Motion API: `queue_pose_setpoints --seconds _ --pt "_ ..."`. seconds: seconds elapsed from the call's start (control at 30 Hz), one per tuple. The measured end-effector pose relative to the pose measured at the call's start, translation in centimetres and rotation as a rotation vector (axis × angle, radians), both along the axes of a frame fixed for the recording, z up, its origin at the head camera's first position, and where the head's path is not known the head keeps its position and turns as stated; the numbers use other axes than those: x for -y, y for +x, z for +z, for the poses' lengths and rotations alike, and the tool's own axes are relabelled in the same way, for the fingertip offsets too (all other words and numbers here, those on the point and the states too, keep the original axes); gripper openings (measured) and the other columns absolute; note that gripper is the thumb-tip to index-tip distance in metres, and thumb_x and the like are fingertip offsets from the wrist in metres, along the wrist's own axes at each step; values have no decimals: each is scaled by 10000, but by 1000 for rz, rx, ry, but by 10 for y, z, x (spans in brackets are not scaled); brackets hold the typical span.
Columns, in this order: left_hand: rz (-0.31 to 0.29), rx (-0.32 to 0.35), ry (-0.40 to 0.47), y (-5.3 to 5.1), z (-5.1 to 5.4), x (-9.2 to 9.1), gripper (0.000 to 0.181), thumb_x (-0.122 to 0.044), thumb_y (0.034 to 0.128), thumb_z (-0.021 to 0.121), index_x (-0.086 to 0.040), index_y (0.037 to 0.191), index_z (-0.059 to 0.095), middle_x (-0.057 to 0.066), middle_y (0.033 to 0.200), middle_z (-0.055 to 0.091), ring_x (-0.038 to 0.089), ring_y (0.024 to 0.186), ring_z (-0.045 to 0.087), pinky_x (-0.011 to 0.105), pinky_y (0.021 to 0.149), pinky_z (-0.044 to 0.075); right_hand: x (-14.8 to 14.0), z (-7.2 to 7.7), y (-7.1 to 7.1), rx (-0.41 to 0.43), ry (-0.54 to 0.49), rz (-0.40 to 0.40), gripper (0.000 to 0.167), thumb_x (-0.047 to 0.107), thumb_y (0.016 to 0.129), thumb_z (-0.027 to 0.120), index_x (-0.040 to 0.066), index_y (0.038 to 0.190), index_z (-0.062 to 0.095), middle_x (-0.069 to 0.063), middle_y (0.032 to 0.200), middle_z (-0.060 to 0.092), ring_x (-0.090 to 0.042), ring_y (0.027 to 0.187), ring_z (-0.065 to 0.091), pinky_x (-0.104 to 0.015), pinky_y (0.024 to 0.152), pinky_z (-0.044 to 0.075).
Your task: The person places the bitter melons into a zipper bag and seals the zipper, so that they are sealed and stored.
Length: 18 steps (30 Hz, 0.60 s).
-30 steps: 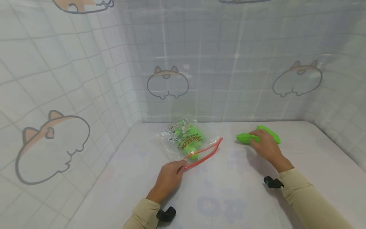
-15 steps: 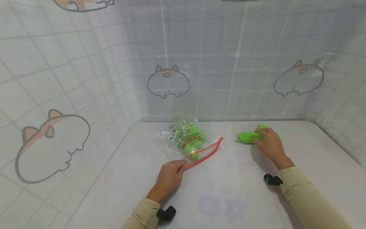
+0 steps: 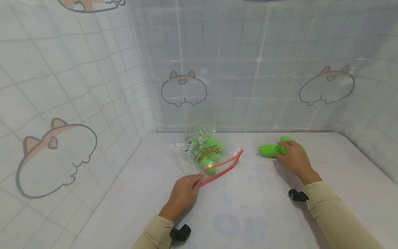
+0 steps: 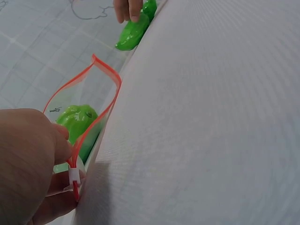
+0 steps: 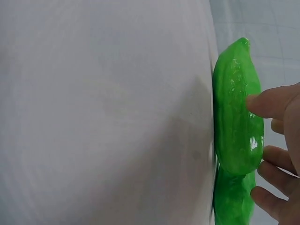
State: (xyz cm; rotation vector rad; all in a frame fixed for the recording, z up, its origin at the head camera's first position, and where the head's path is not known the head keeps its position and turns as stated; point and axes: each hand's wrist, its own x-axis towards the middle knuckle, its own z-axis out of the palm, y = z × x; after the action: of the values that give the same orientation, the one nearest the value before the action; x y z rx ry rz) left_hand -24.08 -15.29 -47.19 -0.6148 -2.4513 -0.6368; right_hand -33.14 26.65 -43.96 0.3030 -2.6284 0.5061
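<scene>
The left hand (image 3: 183,192) has its fingers pinching the red rim (image 3: 218,175) of the zip bag (image 3: 207,152) beyond them; a slip could let it sag closed. The right hand (image 3: 295,159) touches its thumb to a cucumber-shaped piece (image 5: 236,108); whether the fingers grip I cannot tell, and a loose hold could let it roll against the second green piece (image 5: 232,199) beside them.

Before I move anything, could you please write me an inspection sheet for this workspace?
Surface: pale work surface with faint printed marks.
Job's things: clear bag, open at its red rim, with green contents; long green piece and second green piece outside, to its right.
Clutter: nothing seen.
Hands: left hand pinches the red rim; right hand touches the long green piece, firmness of grip unclear.
Cables: nothing seen.
Surroundings: grid-patterned sheeting behind and at both sides, printed with cartoon animals.
</scene>
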Motion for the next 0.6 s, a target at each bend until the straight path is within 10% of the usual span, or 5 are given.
queue_pose_setpoints --seconds 0.6 --pt "14 20 -15 1 1 0 185 -64 877 760 -105 1056 784 17 993 757 158 904 714 378 792 586 2 -5 -1 118 -66 -34 487 146 890 735 -100 1284 592 -390 1252 460 -543 1165 453 -661 962 397"
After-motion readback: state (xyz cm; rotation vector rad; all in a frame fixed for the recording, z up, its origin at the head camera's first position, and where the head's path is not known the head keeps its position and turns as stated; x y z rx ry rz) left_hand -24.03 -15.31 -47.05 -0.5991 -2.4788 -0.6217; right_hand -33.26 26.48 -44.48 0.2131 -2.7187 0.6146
